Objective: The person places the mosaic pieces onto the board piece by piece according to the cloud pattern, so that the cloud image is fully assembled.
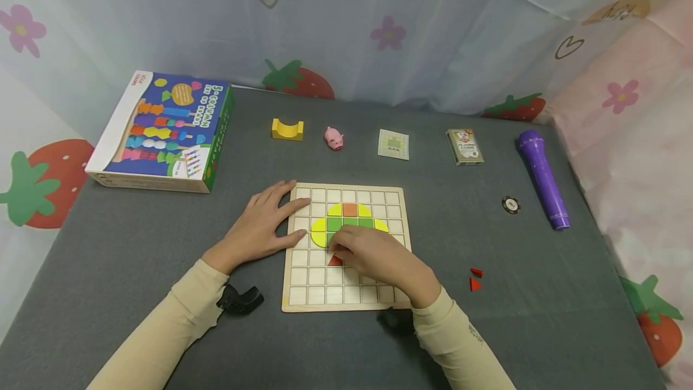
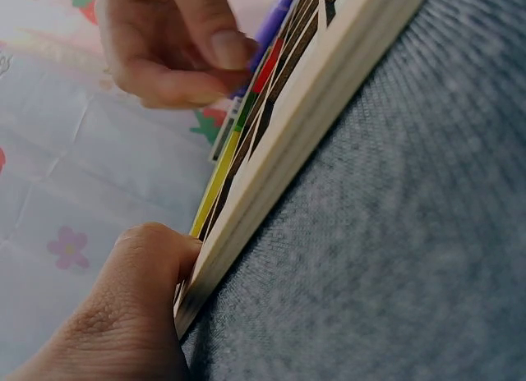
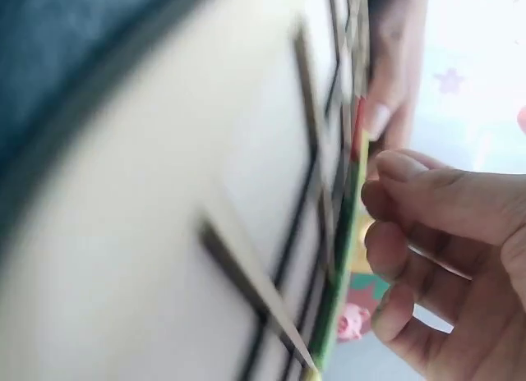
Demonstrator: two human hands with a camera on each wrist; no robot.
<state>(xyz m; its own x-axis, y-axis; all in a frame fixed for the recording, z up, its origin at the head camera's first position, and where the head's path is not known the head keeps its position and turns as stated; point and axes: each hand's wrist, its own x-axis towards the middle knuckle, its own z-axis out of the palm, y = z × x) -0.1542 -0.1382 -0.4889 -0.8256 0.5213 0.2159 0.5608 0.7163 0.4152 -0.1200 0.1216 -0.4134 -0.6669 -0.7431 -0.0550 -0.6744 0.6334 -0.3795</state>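
Note:
A wooden grid board [image 1: 316,295] lies on the dark cloth, with yellow rounded pieces [image 1: 319,232], green squares [image 1: 334,224] and an orange square [image 1: 349,209] set on it. My left hand [image 1: 258,224] rests at the board's left edge, fingers spread and thumb touching the rim. Over the lower middle of the pattern is my right hand [image 1: 376,257], fingers bent and thumb close to the index finger. Its fingertips are right beside a red triangle [image 1: 335,261] on the board. I cannot tell whether anything is between them.
Two red triangles [image 1: 475,284] lie right of the board. Behind it are a game box [image 1: 162,131], yellow stand [image 1: 287,130], pink pig [image 1: 334,138], pattern card [image 1: 393,144] and playing-card box [image 1: 464,147]. A black chip [image 1: 511,204] and purple microphone [image 1: 544,179] sit at right.

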